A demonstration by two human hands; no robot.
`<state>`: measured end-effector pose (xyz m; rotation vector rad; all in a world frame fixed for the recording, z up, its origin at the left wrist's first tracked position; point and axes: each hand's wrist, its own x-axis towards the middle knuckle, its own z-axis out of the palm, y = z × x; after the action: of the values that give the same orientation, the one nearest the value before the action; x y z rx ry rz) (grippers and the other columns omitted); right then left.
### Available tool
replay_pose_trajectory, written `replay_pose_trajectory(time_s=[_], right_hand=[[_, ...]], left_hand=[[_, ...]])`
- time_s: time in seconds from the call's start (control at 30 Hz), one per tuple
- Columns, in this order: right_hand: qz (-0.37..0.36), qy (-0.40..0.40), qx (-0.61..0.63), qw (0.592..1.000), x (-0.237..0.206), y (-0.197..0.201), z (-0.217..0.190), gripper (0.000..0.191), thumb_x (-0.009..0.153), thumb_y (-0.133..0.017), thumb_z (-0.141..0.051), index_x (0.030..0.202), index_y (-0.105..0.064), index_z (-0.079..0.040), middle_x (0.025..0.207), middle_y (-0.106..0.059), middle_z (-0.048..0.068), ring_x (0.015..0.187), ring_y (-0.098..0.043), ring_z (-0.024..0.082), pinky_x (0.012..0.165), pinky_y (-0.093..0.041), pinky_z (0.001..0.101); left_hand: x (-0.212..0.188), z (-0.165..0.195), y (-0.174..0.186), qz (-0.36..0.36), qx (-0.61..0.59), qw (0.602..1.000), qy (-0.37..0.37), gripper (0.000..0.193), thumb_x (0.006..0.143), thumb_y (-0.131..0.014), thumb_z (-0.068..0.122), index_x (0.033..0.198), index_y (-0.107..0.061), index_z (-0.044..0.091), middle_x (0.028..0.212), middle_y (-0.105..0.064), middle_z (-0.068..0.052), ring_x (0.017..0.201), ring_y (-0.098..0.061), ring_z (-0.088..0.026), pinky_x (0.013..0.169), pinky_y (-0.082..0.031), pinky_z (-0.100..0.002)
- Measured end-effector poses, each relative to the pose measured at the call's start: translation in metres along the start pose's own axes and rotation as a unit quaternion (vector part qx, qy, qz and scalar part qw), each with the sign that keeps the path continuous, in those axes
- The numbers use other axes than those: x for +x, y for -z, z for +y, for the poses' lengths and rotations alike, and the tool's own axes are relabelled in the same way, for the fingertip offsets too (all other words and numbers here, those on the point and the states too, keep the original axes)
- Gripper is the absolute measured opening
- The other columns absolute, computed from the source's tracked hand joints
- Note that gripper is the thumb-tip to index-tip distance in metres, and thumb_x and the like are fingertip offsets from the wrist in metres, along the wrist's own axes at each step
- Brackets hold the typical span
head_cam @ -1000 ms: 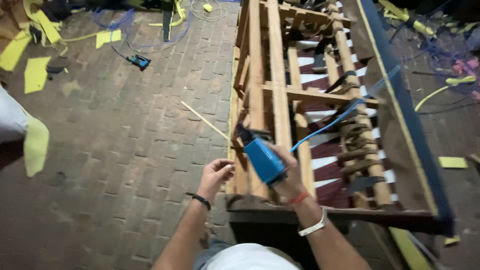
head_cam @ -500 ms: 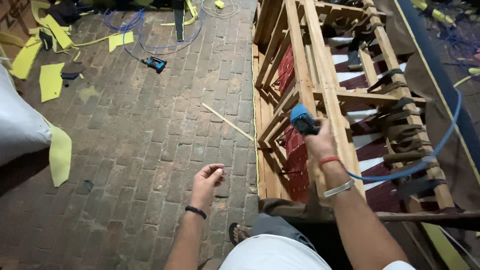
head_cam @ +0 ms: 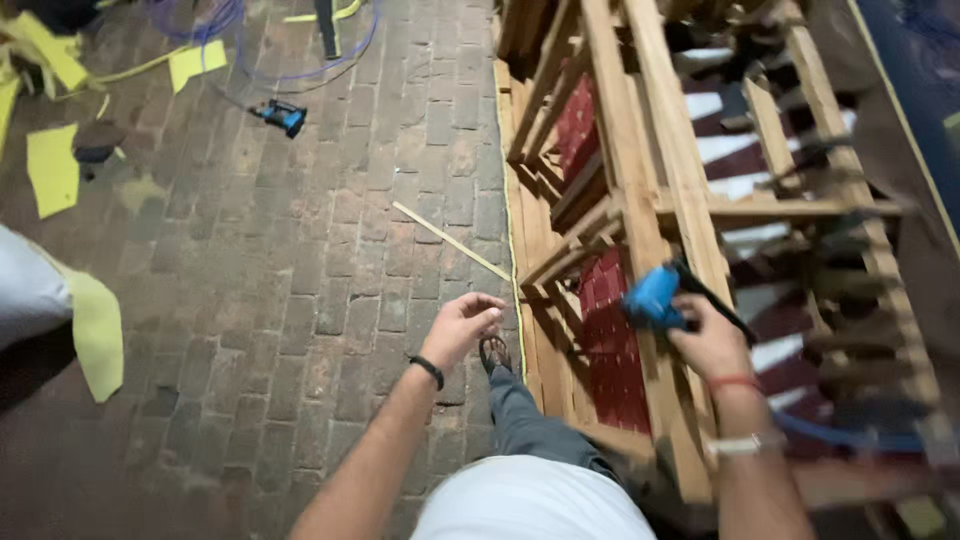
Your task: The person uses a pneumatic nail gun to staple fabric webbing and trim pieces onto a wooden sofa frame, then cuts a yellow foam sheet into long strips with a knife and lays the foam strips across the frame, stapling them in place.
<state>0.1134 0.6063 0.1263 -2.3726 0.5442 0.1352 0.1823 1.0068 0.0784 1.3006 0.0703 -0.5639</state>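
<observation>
My right hand [head_cam: 708, 340] grips a blue pneumatic stapler [head_cam: 655, 296], held against an upright rail of a bare wooden furniture frame [head_cam: 640, 190]. A blue air hose [head_cam: 850, 436] trails from it past my wrist. My left hand [head_cam: 462, 326] hangs free over the brick floor just left of the frame, fingers loosely curled and holding nothing. Red patterned fabric [head_cam: 610, 340] shows inside the frame below the tool. My sandalled foot [head_cam: 495, 352] stands beside the frame's bottom rail.
A thin wooden strip [head_cam: 450, 240] lies on the bricks near the frame. A second blue tool [head_cam: 284, 116] with hoses lies further off. Yellow foam scraps [head_cam: 52, 168] are scattered at the left, with a white bundle [head_cam: 28, 290] at the edge.
The view has swung and the frame now fills the right side. My right hand with the stapler has moved lower along the rail. My left hand stays free beside it.
</observation>
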Motion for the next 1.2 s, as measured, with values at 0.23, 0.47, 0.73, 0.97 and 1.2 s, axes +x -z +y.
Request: replay_pose_trajectory(time_s=[0.23, 0.47, 0.73, 0.97, 1.2], right_hand=[[-0.003, 0.058, 0.043, 0.997, 0.109, -0.022, -0.152, 0.039, 0.087, -0.077, -0.022, 0.125, -0.075, -0.014, 0.118, -0.077, 0.012, 0.106, -0.072, 0.022, 0.092, -0.056, 0.0373], [-0.256, 0.227, 0.080, 0.936, 0.174, -0.154, -0.370, 0.054, 0.083, -0.076, -0.018, 0.134, -0.061, -0.012, 0.119, -0.077, 0.008, 0.107, -0.073, 0.017, 0.090, -0.057, 0.0336], [-0.413, 0.353, -0.035, 0.839, 0.213, -0.319, -0.636, 0.056, 0.082, -0.077, -0.027, 0.134, -0.059, -0.018, 0.128, -0.074, 0.002, 0.117, -0.071, 0.019, 0.092, -0.056, 0.0384], [-0.433, 0.379, -0.089, 0.813, 0.253, -0.430, -0.824, 0.058, 0.083, -0.079, -0.030, 0.136, -0.058, -0.020, 0.128, -0.073, 0.004, 0.122, -0.068, 0.020, 0.098, -0.055, 0.0368], [-0.431, 0.317, -0.082, 0.841, 0.355, -0.531, -0.910, 0.057, 0.082, -0.078, -0.025, 0.135, -0.060, -0.018, 0.128, -0.074, 0.004, 0.122, -0.068, 0.020, 0.099, -0.055, 0.0375]], left_hand=[[0.117, 0.063, 0.087, 0.020, 0.059, 0.997, -0.050, 0.020, 0.094, -0.070, 0.016, 0.111, -0.073, 0.006, 0.096, -0.074, 0.000, 0.083, -0.068, -0.009, 0.074, -0.058, -0.026], [0.121, 0.104, 0.236, 0.169, 0.076, 0.978, -0.100, 0.022, 0.095, -0.072, 0.016, 0.113, -0.075, 0.005, 0.096, -0.074, -0.001, 0.083, -0.067, -0.008, 0.072, -0.056, -0.026], [0.096, 0.146, 0.480, 0.358, -0.161, 0.915, -0.095, 0.019, 0.097, -0.067, 0.013, 0.113, -0.073, 0.005, 0.093, -0.075, -0.004, 0.076, -0.068, -0.011, 0.069, -0.056, -0.029], [0.098, 0.251, 0.644, 0.431, -0.152, 0.888, -0.053, 0.018, 0.097, -0.065, 0.016, 0.109, -0.074, 0.007, 0.092, -0.076, -0.002, 0.077, -0.069, -0.010, 0.070, -0.055, -0.028], [0.166, 0.323, 0.774, 0.400, -0.133, 0.905, -0.053, 0.017, 0.097, -0.066, 0.016, 0.110, -0.074, 0.008, 0.093, -0.075, -0.001, 0.078, -0.067, -0.009, 0.071, -0.052, -0.025]])
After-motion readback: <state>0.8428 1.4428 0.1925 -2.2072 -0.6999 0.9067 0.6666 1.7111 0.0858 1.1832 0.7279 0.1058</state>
